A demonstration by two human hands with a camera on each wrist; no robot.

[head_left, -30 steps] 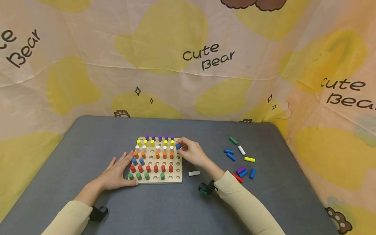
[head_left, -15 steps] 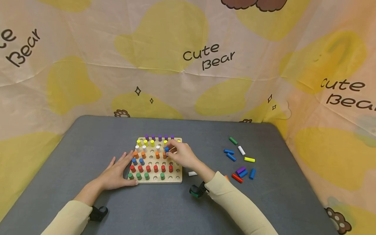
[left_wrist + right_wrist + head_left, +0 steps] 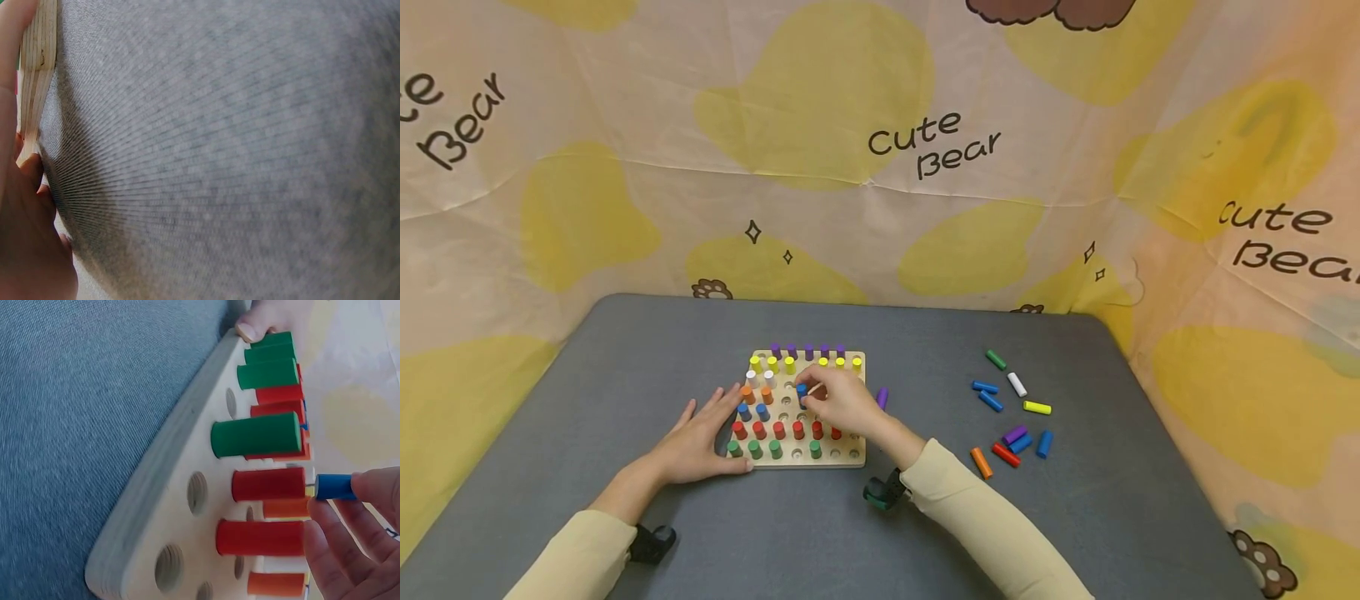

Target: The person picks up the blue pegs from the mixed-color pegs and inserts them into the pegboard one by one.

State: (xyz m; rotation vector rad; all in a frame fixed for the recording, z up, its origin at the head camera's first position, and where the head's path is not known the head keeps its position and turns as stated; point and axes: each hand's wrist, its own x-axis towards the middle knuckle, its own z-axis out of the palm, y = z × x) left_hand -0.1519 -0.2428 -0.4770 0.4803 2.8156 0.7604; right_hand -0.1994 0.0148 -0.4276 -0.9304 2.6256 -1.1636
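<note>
My right hand [image 3: 847,402] pinches a blue peg [image 3: 802,395] between thumb and fingertips, holding it upright over the middle of the wooden pegboard [image 3: 790,464]. In the right wrist view this blue peg [image 3: 333,487] shows beyond the red pegs [image 3: 261,538], above the holes. Rows of purple, yellow, white, orange, blue, red and green pegs stand in the board, and part of these rows lies hidden behind my right hand. My left hand [image 3: 694,446] rests at the board's left edge, fingers extended and thumb at the near corner.
Several loose pegs lie on the grey table right of the board, among them a yellow peg [image 3: 1037,407], a green peg [image 3: 996,359], a red peg [image 3: 1006,454] and an orange peg [image 3: 981,462]. A purple peg [image 3: 882,398] lies just beyond the board's right edge.
My right hand has carried the blue peg leftward and slightly nearer, from the board's right edge to its middle. The forearm now hides the loose white peg. My left hand has stayed put.
</note>
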